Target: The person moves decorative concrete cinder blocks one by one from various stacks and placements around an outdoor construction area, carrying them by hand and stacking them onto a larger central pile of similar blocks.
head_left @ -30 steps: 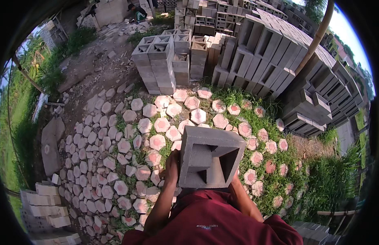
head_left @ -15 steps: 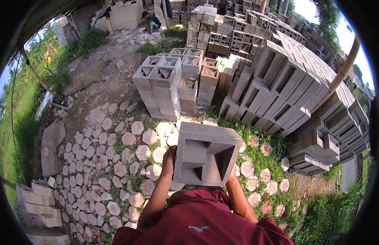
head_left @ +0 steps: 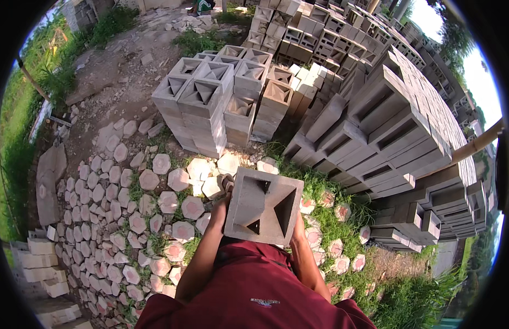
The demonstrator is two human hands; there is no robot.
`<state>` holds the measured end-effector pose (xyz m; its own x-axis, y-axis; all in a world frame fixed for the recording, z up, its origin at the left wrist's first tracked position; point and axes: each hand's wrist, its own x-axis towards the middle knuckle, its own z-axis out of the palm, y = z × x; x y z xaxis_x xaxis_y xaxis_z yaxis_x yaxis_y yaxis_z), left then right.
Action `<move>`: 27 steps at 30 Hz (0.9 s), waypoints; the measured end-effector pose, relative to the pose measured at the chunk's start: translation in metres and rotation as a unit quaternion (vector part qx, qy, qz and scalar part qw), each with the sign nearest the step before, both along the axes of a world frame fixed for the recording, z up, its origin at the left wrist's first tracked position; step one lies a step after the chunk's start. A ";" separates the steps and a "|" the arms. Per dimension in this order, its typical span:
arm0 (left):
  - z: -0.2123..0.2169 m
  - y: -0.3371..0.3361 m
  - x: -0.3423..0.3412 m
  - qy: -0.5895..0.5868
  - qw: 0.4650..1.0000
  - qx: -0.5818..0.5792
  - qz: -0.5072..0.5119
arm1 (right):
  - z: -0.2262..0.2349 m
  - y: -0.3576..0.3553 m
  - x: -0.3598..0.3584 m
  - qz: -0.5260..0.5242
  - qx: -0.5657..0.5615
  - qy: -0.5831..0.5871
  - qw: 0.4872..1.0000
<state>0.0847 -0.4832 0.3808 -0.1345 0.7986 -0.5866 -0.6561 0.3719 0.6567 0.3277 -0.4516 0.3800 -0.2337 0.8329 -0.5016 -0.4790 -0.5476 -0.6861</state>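
A grey hollow concrete block (head_left: 244,200) with a recessed, angled inside is held up in front of my body, its hollow face toward me. My left hand (head_left: 220,211) grips the block's left side, and my right hand (head_left: 298,229) presses on its right side. The fingers are partly hidden by the block. Ahead of it stands a stack of similar hollow blocks (head_left: 197,118), several layers tall, with their openings facing up.
Hexagonal pavers (head_left: 167,202) with grass between them cover the ground. Long rows of stacked concrete blocks (head_left: 386,131) rise at the right, with a bamboo pole (head_left: 474,143) across them. Pale blocks (head_left: 43,268) are piled at lower left. Rubble (head_left: 194,23) lies farther back, near a person partly cut off.
The view has tipped downward and shifted. The block appears lower and slightly turned, still between both hands. The stack ahead looks closer, and the person at the back is now mostly out of view.
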 end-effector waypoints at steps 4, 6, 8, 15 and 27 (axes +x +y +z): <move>-0.038 0.094 -0.025 -0.022 1.000 -0.021 -0.001 | -0.021 0.095 -0.024 -0.009 -0.019 0.003 1.000; -0.055 0.144 -0.044 -0.037 0.999 -0.015 0.005 | -0.002 0.153 -0.055 -0.003 -0.022 -0.034 0.999; -0.074 0.200 -0.057 -0.070 0.997 0.004 0.036 | -0.001 0.216 -0.080 0.013 0.009 -0.052 0.999; -0.084 0.346 -0.121 -0.079 0.996 0.011 0.047 | -0.006 0.367 -0.133 0.072 0.001 -0.152 0.986; -0.028 0.443 -0.178 0.140 0.989 0.023 -0.034 | 0.014 0.474 -0.143 0.316 -0.003 -0.208 0.925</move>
<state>-0.0933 -0.0401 0.3528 -0.2309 0.8368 -0.4965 -0.4209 0.3742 0.8263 0.1849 0.0220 0.3945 -0.4589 0.5920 -0.6625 0.2443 -0.6328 -0.7348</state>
